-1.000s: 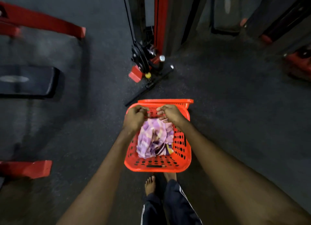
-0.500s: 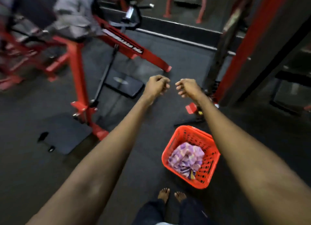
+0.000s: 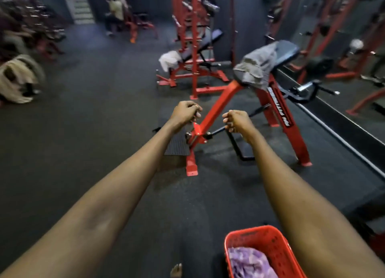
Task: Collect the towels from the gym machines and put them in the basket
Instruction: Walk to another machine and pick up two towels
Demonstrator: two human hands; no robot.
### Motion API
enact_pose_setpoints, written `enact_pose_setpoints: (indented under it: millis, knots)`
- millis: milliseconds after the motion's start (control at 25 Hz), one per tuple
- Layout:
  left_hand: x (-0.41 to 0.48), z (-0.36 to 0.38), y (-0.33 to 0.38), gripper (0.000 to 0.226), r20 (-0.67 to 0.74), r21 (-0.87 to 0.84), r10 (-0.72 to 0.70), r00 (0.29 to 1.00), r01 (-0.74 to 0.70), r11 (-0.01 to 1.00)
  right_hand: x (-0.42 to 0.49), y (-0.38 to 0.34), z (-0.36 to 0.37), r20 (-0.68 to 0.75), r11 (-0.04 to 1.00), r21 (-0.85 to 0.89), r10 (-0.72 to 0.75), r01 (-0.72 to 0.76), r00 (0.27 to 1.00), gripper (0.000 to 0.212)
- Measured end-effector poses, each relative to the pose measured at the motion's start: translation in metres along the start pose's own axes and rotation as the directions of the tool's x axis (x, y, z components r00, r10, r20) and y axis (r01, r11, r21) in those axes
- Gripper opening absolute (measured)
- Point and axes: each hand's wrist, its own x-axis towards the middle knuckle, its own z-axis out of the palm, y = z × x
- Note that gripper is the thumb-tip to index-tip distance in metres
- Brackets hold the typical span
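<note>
Near your feet the red basket (image 3: 245, 233) already holds a purple patterned towel (image 3: 248, 261). Your left hand (image 3: 184, 113) and right hand (image 3: 237, 121) are stretched forward, with the fingers curled into the palms and holding nothing. Beyond them a grey towel (image 3: 256, 67) hangs over the padded surface (image 3: 287, 50) of the red machine (image 3: 216, 109). It should be light, soft and limp, so take it by a bunched fold on top and lift straight up. Farther, a white towel (image 3: 169, 60) lies at the low end of an inclined bench (image 3: 200, 46). The white lettering (image 3: 279, 109) on the machine's red leg is too blurred to read.
</note>
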Motion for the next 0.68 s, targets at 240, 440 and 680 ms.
enact_pose_setpoints:
  millis: [240, 440, 680]
  knots:
    - [-0.053, -0.144, -0.041, 0.027, -0.266, 0.024, -0.068, 0.961, 0.077, 0.997, 0.003, -0.049, 0.128, 0.218, 0.992, -0.082, -0.077, 0.097, 0.973, 0.034]
    - [-0.107, -0.263, -0.079, 0.024, -0.457, 0.015, -0.111, 0.883, 0.132, 0.991, -0.016, -0.09, 0.262, 0.405, 0.973, -0.081, -0.166, 0.216, 0.899, 0.034]
    - [-0.192, -0.412, -0.124, 0.019, -0.67, -0.041, -0.198, 0.716, 0.231, 0.972, -0.06, -0.132, 0.453, 0.61, 0.945, -0.004, -0.256, 0.326, 0.75, 0.033]
